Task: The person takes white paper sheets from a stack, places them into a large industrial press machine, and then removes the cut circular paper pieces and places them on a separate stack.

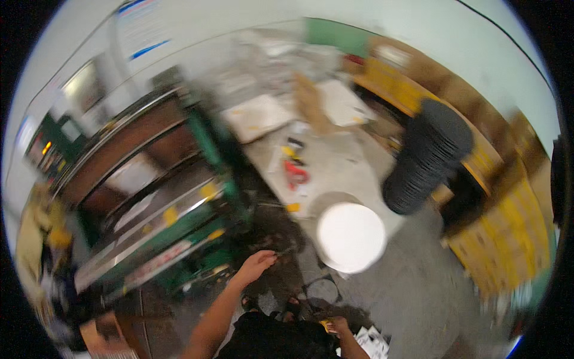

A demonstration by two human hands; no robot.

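Observation:
My left hand [259, 264] is stretched forward over the dark floor, beside the green machine [224, 158]. Its fingers are closed, and a thin dark sliver sticks out past them, too blurred to name. Low by my right side, my right hand [339, 326] is closed round a small yellow object [326, 325], mostly hidden by the fingers. A round white bucket-like container [351, 237] stands ahead, by the near end of the pale table [341, 158]. On that table lies a red tool-like item [295, 173], smeared by motion.
A tall stack of black discs [427, 155] stands right of the table. Yellow-brown cartons [505, 233] line the right wall. White sheets [372, 343] lie near my right hand. An open cardboard box [107, 335] sits at the lower left. Wrapped bundles [263, 60] fill the back.

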